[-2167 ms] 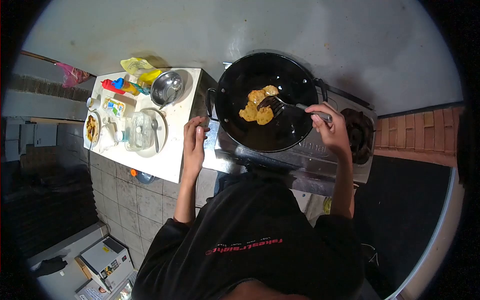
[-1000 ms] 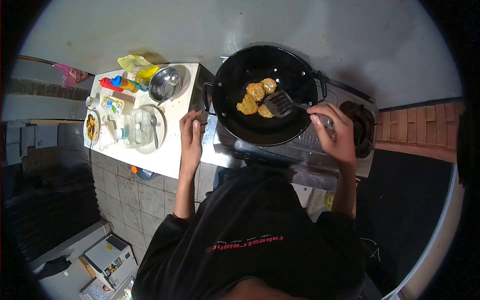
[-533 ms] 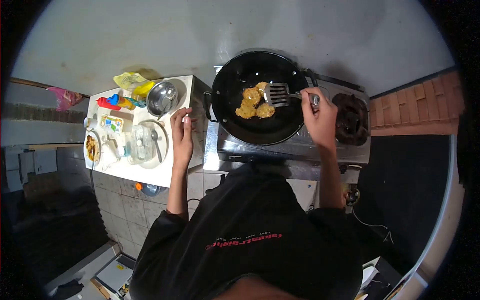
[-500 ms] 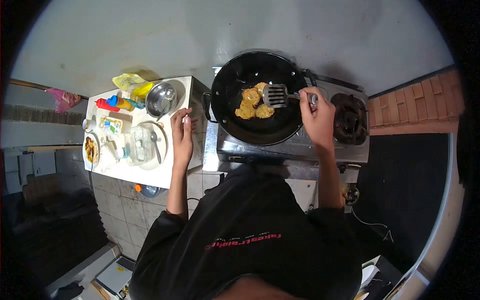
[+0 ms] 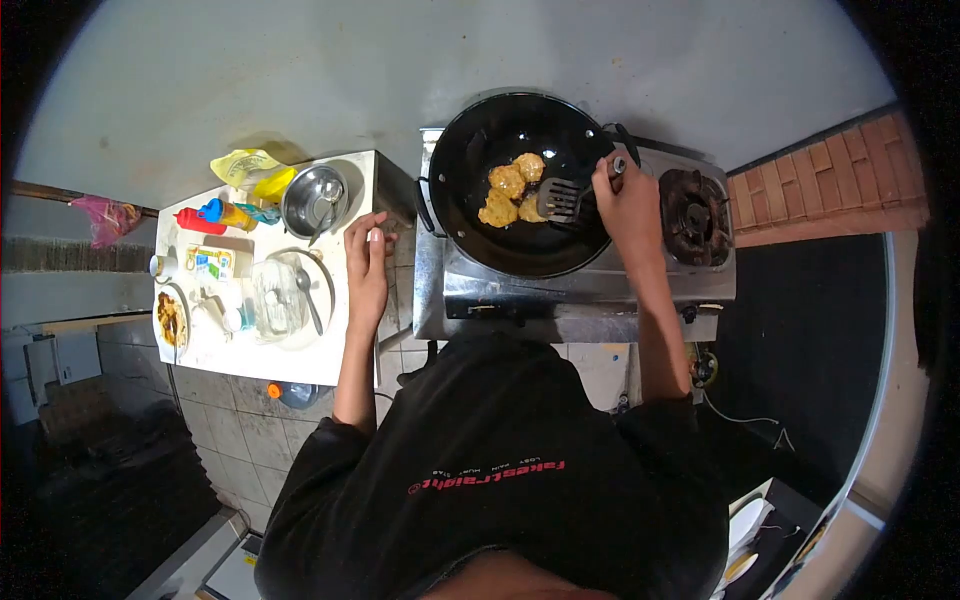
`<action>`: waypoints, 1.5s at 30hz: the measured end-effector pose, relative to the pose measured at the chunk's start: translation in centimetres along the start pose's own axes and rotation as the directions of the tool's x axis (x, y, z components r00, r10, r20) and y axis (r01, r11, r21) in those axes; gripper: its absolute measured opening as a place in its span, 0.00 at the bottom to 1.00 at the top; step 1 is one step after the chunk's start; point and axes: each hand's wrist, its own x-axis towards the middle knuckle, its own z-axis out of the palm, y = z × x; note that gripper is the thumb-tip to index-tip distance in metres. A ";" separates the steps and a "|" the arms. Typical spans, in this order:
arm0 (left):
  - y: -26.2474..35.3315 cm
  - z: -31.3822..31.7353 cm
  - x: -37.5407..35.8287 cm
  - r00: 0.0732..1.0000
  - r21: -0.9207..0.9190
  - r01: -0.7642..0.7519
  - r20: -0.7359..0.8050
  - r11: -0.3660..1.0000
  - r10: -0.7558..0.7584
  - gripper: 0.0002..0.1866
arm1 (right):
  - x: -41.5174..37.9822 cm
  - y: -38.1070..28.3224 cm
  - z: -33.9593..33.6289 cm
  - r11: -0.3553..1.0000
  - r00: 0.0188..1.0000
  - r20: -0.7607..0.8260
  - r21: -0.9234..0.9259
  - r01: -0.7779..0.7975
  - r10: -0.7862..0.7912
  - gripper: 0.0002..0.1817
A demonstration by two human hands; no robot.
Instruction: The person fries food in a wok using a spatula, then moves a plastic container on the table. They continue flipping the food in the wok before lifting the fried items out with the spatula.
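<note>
My right hand [image 5: 628,200] is wrapped round the handle of a slotted spatula [image 5: 560,198]. The spatula's metal head is over the lower right fritter and partly hides it. Several golden-brown fritters [image 5: 507,181] lie grouped in a black wok [image 5: 480,245] with oil glinting at its bottom. To the left of the wok, my left hand [image 5: 367,255] hangs by the edge of the white table, fingers loosely bent and apart, holding nothing that I can see.
The wok stands on a steel gas stove [image 5: 470,290] with a bare burner [image 5: 697,220] at right. The white table [image 5: 330,360] bears a metal bowl [image 5: 314,200], a clear container [image 5: 278,300], sauce bottles [image 5: 200,222] and a plate of food [image 5: 172,318]. A wall [image 5: 400,60] rises behind.
The spatula has moved down in the wok, from beside the upper fritters to the lower right one. My right wrist has turned. The left hand has barely moved; the view has shifted slightly.
</note>
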 end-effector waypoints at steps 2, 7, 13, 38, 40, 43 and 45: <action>-0.3 -0.2 0.0 1.000 -0.024 -0.006 0.019 1.000 0.007 0.18 | 0.2 0.0 0.3 1.000 1.000 -0.009 -0.008 0.017 -0.017 0.11; -0.8 -0.7 0.2 1.000 -0.058 -0.004 0.026 0.998 0.006 0.17 | 0.7 -0.6 -0.1 0.998 0.997 -0.045 0.004 0.056 -0.056 0.09; -0.9 -1.1 0.6 0.999 -0.058 -0.022 0.029 0.998 0.024 0.18 | 1.2 -1.3 -0.4 0.998 0.993 -0.109 0.007 0.055 -0.054 0.07; -0.9 1.4 1.7 0.998 -0.049 -0.045 0.032 0.998 0.047 0.22 | 0.9 -0.5 1.8 0.938 0.955 -0.108 0.184 0.294 -0.278 0.06; -0.9 1.4 1.7 0.999 -0.080 -0.036 0.028 0.996 0.039 0.20 | 0.7 -0.4 2.0 0.945 0.954 -0.080 0.134 0.299 -0.291 0.06; -1.1 1.4 1.5 0.999 -0.095 -0.027 0.031 0.995 0.030 0.18 | 0.7 0.4 2.8 0.940 0.956 -0.082 0.178 0.292 -0.281 0.06; -1.2 1.4 1.5 0.999 -0.080 -0.028 0.036 0.996 0.031 0.18 | 0.4 0.2 2.9 0.941 0.964 -0.052 0.211 0.265 -0.260 0.06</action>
